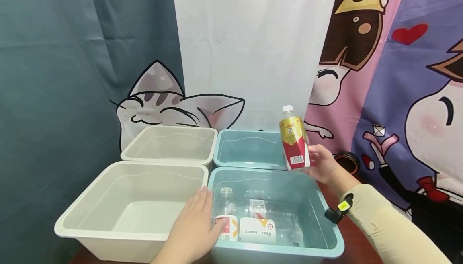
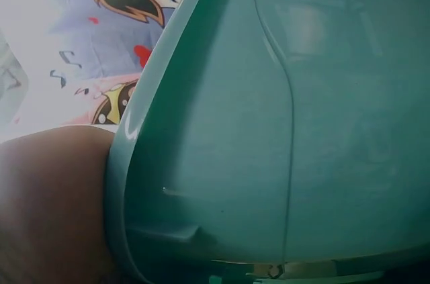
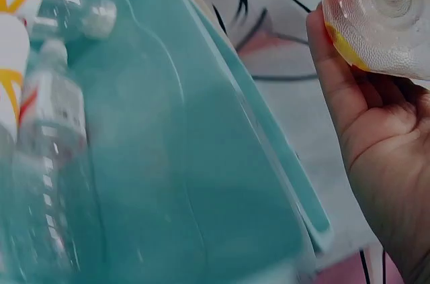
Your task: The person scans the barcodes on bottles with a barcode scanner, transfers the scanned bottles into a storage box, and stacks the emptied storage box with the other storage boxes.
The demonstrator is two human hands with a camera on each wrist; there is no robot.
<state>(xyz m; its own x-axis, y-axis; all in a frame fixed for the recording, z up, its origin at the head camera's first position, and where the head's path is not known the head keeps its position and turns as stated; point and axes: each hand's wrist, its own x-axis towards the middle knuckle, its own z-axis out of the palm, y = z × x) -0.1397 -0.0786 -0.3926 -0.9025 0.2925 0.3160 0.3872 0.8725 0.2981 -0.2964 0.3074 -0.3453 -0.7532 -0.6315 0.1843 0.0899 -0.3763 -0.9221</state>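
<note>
My right hand (image 1: 320,163) grips a plastic bottle (image 1: 293,141) with a gold, red and white label and a white cap. It holds the bottle up, slightly tilted, over the back rim of the front blue bin. In the right wrist view the bottle's clear ribbed base (image 3: 383,15) faces the camera above the palm. My left hand (image 1: 193,224) lies with straight fingers at the left rim of the front blue bin (image 1: 275,250). Inside that bin lie several clear bottles, among them a white-labelled bottle (image 1: 257,230) and a capped bottle (image 1: 226,215) near my left thumb.
A front cream bin (image 1: 108,235) stands left of the blue one. Behind them are a back cream bin (image 1: 170,160) and a back blue bin (image 1: 249,165). A dark round roll (image 1: 347,162) sits at the right, before a cartoon-printed curtain (image 1: 249,47).
</note>
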